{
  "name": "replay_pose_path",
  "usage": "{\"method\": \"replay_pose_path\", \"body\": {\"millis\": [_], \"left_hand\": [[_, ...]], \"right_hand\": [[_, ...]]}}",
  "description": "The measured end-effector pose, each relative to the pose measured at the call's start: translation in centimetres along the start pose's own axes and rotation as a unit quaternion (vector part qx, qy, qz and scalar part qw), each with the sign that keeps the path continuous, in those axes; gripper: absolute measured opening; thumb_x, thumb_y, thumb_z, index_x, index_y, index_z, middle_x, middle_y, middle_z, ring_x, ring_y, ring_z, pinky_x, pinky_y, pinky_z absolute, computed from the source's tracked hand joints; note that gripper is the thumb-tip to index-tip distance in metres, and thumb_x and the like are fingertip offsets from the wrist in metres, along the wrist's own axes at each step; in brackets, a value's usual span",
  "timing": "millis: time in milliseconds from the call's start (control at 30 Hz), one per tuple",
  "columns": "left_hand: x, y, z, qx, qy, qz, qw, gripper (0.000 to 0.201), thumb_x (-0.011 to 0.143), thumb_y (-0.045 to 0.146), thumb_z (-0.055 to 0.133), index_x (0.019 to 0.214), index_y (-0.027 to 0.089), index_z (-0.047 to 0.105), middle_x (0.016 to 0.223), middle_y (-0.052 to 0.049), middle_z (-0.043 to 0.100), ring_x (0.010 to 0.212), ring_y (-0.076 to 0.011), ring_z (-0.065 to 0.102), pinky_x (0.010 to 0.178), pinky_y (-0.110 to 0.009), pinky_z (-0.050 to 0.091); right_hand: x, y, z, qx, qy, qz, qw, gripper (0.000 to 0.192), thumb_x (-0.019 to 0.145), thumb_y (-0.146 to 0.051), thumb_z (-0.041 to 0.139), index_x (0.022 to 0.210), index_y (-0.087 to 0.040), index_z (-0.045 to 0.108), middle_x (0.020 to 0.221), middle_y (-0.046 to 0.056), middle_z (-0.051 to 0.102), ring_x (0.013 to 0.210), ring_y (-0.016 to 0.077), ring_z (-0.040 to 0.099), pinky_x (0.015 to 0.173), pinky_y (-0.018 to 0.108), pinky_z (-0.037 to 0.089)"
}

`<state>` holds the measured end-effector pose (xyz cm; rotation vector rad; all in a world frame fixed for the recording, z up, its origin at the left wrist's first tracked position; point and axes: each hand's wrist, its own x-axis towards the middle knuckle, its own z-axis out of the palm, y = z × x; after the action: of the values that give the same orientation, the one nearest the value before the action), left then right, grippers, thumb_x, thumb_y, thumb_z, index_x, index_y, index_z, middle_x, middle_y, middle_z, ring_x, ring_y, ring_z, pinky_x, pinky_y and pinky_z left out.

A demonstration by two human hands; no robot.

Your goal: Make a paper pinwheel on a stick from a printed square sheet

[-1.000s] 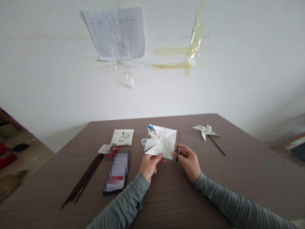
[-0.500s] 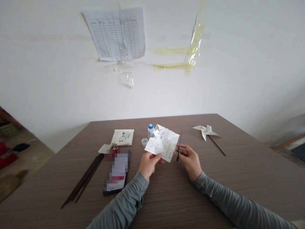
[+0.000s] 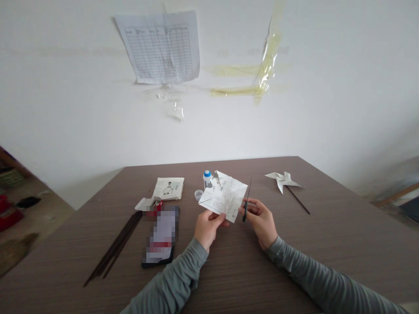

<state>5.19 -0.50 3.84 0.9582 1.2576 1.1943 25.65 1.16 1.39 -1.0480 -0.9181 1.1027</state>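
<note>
Nearest the camera, the left hand (image 3: 208,227) pinches the lower corner of a printed paper square (image 3: 224,196), holding it lifted off the table (image 3: 327,244) so its edge is free. Just right of the paper, the right hand (image 3: 260,219) is closed around thin scissors (image 3: 247,199), blades pointing up beside the paper's edge, seemingly ready to cut. Left of the paper lie dark sticks (image 3: 116,247) and a blurred phone (image 3: 161,237). Beyond it stands a small bottle (image 3: 206,178), partly hidden. Far right of the paper rests a finished pinwheel (image 3: 283,180).

Soft, even daylight, faint shadows, no glare; wide-angle bending at edges, corners slightly blurred.
</note>
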Motion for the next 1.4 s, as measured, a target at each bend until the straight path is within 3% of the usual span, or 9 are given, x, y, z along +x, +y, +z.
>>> {"method": "replay_pose_path", "body": {"millis": [333, 533, 667, 867, 1033, 1200, 1400], "left_hand": [[0.2, 0.4, -0.5, -0.004, 0.025, 0.038, 0.999, 0.025, 0.079, 0.029, 0.11, 0.094, 0.023, 0.092, 0.093, -0.01, 0.098, 0.086, -0.0344, 0.097, 0.053, -0.029, 0.067], [0.5, 0.7, -1.2, -0.007, 0.065, 0.064, 0.996, 0.029, 0.078, 0.036, 0.111, 0.089, 0.022, 0.088, 0.095, -0.01, 0.098, 0.082, -0.0323, 0.096, 0.05, -0.026, 0.06], [0.8, 1.1, -1.6, -0.009, 0.086, 0.079, 0.993, 0.032, 0.078, 0.037, 0.111, 0.088, 0.022, 0.085, 0.095, -0.01, 0.097, 0.082, -0.0328, 0.096, 0.05, -0.025, 0.057], [1.1, 1.4, -2.1, -0.009, 0.094, 0.084, 0.992, 0.041, 0.074, 0.046, 0.114, 0.09, 0.022, 0.085, 0.094, -0.011, 0.097, 0.081, -0.0326, 0.097, 0.042, -0.02, 0.04], [1.2, 1.5, -2.2, -0.016, 0.099, 0.092, 0.991, 0.04, 0.073, 0.046, 0.112, 0.091, 0.022, 0.086, 0.094, -0.012, 0.098, 0.083, -0.0338, 0.098, 0.042, -0.021, 0.039], [1.3, 1.8, -2.1, -0.029, 0.107, 0.087, 0.99, 0.039, 0.072, 0.046, 0.111, 0.09, 0.022, 0.086, 0.096, -0.014, 0.098, 0.091, -0.0363, 0.099, 0.041, -0.02, 0.036], [1.2, 2.3, -2.0, -0.034, 0.12, 0.08, 0.989, 0.034, 0.075, 0.041, 0.108, 0.087, 0.022, 0.082, 0.095, -0.013, 0.097, 0.092, -0.0346, 0.099, 0.041, -0.018, 0.031]], "right_hand": [[0.0, -0.1, -0.2, -0.014, -0.02, 0.016, 1.0, 0.064, 0.062, -0.052, 0.121, 0.111, -0.027, 0.087, 0.088, 0.009, 0.096, 0.082, 0.0345, 0.09, 0.074, 0.042, 0.069], [-0.5, -0.5, -0.3, -0.028, -0.077, 0.04, 0.996, 0.059, 0.068, -0.059, 0.119, 0.11, -0.026, 0.095, 0.095, 0.012, 0.099, 0.091, 0.0363, 0.092, 0.081, 0.045, 0.072], [-0.8, -0.8, -0.2, -0.04, -0.104, 0.054, 0.992, 0.061, 0.064, -0.061, 0.12, 0.108, -0.024, 0.099, 0.09, 0.011, 0.097, 0.088, 0.0362, 0.091, 0.078, 0.045, 0.07], [-1.1, -1.4, -0.5, -0.065, -0.15, 0.075, 0.984, 0.061, 0.063, -0.061, 0.122, 0.107, -0.024, 0.102, 0.087, 0.01, 0.096, 0.081, 0.0329, 0.087, 0.076, 0.044, 0.07], [-1.2, -1.3, -0.7, -0.069, -0.19, 0.09, 0.975, 0.056, 0.066, -0.06, 0.119, 0.105, -0.023, 0.102, 0.084, 0.009, 0.095, 0.074, 0.0297, 0.083, 0.074, 0.044, 0.068], [-1.4, -1.2, -0.8, -0.094, -0.214, 0.073, 0.97, 0.058, 0.072, -0.061, 0.114, 0.114, -0.023, 0.102, 0.08, 0.006, 0.092, 0.071, 0.0268, 0.079, 0.073, 0.041, 0.065], [-1.7, -1.9, -0.9, -0.147, -0.223, 0.048, 0.962, 0.05, 0.079, -0.063, 0.106, 0.111, -0.024, 0.102, 0.085, 0.007, 0.096, 0.075, 0.0288, 0.081, 0.074, 0.041, 0.064]]}}
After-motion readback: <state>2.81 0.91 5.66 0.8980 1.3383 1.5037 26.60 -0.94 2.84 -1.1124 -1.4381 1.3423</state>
